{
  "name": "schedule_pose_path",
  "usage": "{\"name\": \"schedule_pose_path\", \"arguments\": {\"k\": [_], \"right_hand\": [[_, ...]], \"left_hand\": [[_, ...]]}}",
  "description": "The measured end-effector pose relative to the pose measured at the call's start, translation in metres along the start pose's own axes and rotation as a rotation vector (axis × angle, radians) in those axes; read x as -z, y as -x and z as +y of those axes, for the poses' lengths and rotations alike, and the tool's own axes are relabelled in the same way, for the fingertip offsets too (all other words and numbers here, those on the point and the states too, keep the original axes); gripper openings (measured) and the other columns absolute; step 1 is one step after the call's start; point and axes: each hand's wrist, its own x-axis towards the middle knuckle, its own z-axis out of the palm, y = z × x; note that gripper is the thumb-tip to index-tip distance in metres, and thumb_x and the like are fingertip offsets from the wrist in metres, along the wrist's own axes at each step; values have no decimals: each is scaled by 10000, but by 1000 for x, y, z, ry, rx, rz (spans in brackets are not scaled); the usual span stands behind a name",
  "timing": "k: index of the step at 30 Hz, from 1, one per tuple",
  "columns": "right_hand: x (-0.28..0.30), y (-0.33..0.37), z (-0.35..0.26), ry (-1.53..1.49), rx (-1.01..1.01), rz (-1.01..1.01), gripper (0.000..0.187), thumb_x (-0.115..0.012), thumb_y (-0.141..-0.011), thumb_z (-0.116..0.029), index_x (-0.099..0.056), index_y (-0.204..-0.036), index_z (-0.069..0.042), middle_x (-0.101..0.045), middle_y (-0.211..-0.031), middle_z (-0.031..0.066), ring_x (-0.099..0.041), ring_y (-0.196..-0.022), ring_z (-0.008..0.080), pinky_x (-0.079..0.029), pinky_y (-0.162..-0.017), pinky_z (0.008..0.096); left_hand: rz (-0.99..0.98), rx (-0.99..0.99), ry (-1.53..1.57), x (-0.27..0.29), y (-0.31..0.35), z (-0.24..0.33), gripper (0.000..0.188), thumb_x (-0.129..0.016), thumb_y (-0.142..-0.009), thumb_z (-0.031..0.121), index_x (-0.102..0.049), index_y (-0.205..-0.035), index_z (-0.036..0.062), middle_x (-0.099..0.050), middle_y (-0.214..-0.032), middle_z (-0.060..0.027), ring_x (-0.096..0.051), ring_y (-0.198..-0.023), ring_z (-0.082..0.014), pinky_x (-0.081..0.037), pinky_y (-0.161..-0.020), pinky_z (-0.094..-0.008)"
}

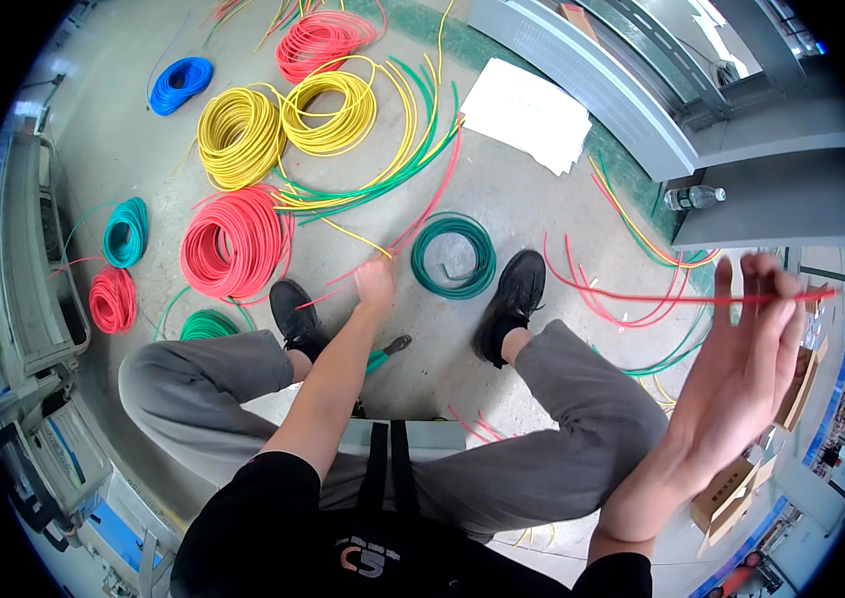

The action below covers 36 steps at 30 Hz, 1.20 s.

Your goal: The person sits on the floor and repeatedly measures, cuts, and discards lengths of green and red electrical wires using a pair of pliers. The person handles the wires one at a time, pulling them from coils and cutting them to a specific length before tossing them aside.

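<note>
My left hand [375, 282] is closed around red wires near the middle of the floor, by my left shoe. The red wires [431, 205] run from it up toward the far right, and a short end points back toward that shoe. Out to the right, my right hand [746, 344] is raised and holds one red wire [632, 298] between thumb and fingers; its fingertips are slightly blurred. The wire's tail stretches left toward my right shoe. Between my feet lies a dark green wire coil [426, 271], touched by neither hand.
Yellow coils [234, 140], red coils [213, 246] and a blue coil [180, 84] lie at the left and far left. White paper sheets [527, 117] lie far ahead, near a grey metal cabinet [592, 75]. A plastic bottle [694, 197] and loose cut wires [623, 218] are at the right.
</note>
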Motion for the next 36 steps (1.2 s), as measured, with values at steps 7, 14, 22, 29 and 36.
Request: {"name": "schedule_pose_path", "arguments": {"k": [7,14,22,29,36], "right_hand": [[-18,3,2,92,-51,34,198,-414,-996,-170,-508,-1089,-22,-457,-970,73,-422,-843,121,-377,-762,273],[-28,-1,1,112,20,33,207,-401,-998,-158,-493,-1098,-2,-481,-927,74,-410,-717,105,-371,-652,255],[48,-37,-21,200,566,330,158,-550,-941,-121,-553,-985,30,-598,-874,89,-561,-705,120,-520,-647,283],[168,57,26,949,441,514,121,-568,-845,21,-633,-935,-27,-647,-857,86,-597,-780,160,-474,-638,261],[266,209,217,1498,23,-74,259,-543,-727,-25,-638,-960,-85,-602,-916,65,-559,-891,255,-523,-693,352]], "left_hand": [[-2,-5,-61,-32,-51,-18,169,-558,-832,168,-637,-965,97,-635,-893,-133,-589,-931,-315,-491,-718,-481],[-142,7,-322,-32,-43,-24,321,-579,-808,133,-556,-1126,97,-570,-1059,-133,-542,-1043,-313,-467,-827,-485],[-194,-137,21,1,29,-36,377,-532,-773,41,-581,-1145,5,-567,-1089,-238,-576,-972,-388,-469,-858,-448],[-298,-119,-36,40,45,-48,260,-524,-806,58,-633,-1023,-33,-646,-953,-240,-612,-903,-405,-485,-821,-452],[-466,-159,-71,55,66,-59,265,-534,-827,85,-641,-1046,-18,-654,-927,-242,-644,-881,-369,-497,-800,-413]]}}
